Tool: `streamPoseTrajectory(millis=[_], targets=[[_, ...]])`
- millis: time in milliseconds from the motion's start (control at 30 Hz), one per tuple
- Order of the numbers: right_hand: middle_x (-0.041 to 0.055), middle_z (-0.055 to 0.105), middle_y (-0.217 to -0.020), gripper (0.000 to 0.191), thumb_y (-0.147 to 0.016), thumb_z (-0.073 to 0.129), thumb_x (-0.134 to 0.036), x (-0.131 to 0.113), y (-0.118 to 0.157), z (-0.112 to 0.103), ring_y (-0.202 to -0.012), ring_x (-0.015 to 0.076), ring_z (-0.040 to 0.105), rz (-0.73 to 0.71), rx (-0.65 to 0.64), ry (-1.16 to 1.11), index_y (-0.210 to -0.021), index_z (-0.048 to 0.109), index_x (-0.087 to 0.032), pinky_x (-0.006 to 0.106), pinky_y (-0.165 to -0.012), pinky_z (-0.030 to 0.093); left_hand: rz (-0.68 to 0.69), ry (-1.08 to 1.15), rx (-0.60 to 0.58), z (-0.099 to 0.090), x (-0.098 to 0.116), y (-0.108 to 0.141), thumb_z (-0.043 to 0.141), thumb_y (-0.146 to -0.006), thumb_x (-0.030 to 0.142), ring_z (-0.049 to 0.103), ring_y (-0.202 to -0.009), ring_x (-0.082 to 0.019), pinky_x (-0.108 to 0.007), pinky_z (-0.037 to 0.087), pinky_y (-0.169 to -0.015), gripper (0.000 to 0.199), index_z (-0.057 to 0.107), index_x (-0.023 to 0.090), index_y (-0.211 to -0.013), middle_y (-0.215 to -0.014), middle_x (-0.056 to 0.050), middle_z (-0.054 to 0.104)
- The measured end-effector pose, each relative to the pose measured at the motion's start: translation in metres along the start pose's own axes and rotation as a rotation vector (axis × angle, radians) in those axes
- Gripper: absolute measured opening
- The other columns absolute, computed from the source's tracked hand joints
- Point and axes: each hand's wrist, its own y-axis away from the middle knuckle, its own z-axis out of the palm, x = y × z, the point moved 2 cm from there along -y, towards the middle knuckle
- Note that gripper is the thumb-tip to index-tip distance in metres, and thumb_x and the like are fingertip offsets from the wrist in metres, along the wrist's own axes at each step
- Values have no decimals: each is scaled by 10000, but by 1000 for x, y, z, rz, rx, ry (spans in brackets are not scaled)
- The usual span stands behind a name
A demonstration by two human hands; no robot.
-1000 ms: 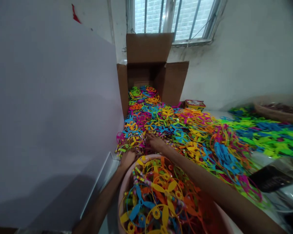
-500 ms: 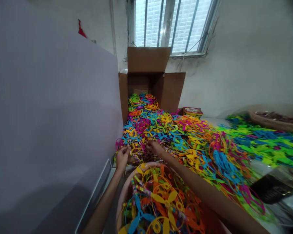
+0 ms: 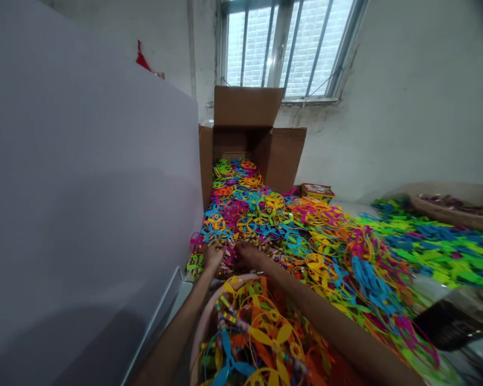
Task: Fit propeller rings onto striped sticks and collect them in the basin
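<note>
My left hand (image 3: 214, 256) is over a pile of small beaded-looking sticks (image 3: 228, 261) in mixed colours, its fingers drawn together. Whatever it pinches is too small to make out. Close by on the right, my right hand (image 3: 250, 255) reaches into the same pile with curled fingers, and its fingertips are hidden. Below both hands stands a pink tub (image 3: 201, 328) filled with plastic ring propellers, among them a yellow propeller (image 3: 277, 336) and a blue propeller (image 3: 230, 356). A few striped sticks (image 3: 235, 316) lie on top of them.
An open cardboard box (image 3: 284, 161) on its side spills a heap of coloured ring propellers (image 3: 301, 244). A pale panel (image 3: 104, 214) rises at left. Green and blue plastic pieces (image 3: 434, 244), a shallow basin (image 3: 446, 214) and a dark-labelled clear bag (image 3: 451, 316) lie at right.
My left hand has moved slightly right and down into the sticks. My right hand has dropped a little lower, and the two hands are closer together. The view has tilted slightly up.
</note>
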Motion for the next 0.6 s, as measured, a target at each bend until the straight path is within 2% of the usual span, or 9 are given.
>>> streamPoseTrajectory(millis=[133, 200, 267, 367, 467, 533, 600], targets=[[142, 688, -1153, 336, -906, 721, -408, -8, 6, -23, -1020, 257, 658, 7, 66, -130, -1097, 680, -135, 404, -911, 525, -36, 326, 29, -14, 15, 6, 615, -977, 349, 660, -743, -140, -295, 573, -678, 229, 650, 124, -991, -902, -35, 683], [149, 710, -1095, 338, -876, 740, -414, -16, 11, -40, -987, 265, 657, -4, 129, -228, -1079, 691, -149, 370, -893, 512, 3, 464, 66, -26, 33, 9, 623, -943, 382, 646, -696, -135, -264, 545, -638, 243, 628, 142, -905, -828, -17, 665], [128, 722, -1065, 317, -912, 672, -415, -27, 17, -57, -970, 263, 655, -11, 213, -340, -1119, 683, -175, 370, -897, 506, 63, 579, 85, -38, 55, 15, 654, -876, 445, 643, -678, -142, -245, 520, -616, 281, 607, 169, -847, -784, -3, 656], [100, 721, -1086, 338, -983, 495, -399, -48, 31, -78, -986, 247, 652, 5, 361, -527, -1207, 651, -199, 380, -901, 519, 167, 708, 37, -51, 92, 33, 710, -772, 518, 666, -727, -170, -257, 526, -647, 350, 610, 188, -828, -798, -7, 675], [79, 717, -1094, 401, -994, 410, -441, -69, 55, -93, -948, 227, 671, 49, 473, -702, -1225, 643, -209, 356, -792, 574, 246, 799, -42, -61, 119, 60, 736, -751, 517, 668, -757, -174, -264, 528, -698, 363, 613, 188, -840, -812, -10, 676], [79, 721, -1102, 397, -975, 445, -478, -82, 78, -100, -924, 226, 692, 114, 526, -922, -1174, 665, -215, 333, -692, 599, 302, 848, 31, -70, 127, 78, 727, -800, 497, 635, -720, -142, -237, 501, -699, 331, 598, 198, -853, -786, 15, 651], [75, 740, -1071, 335, -901, 591, -470, -94, 103, -104, -899, 239, 717, 208, 544, -1302, -1103, 689, -222, 323, -609, 609, 351, 853, 155, -79, 127, 94, 721, -844, 476, 575, -658, -107, -201, 456, -660, 303, 583, 207, -845, -736, 47, 601]])
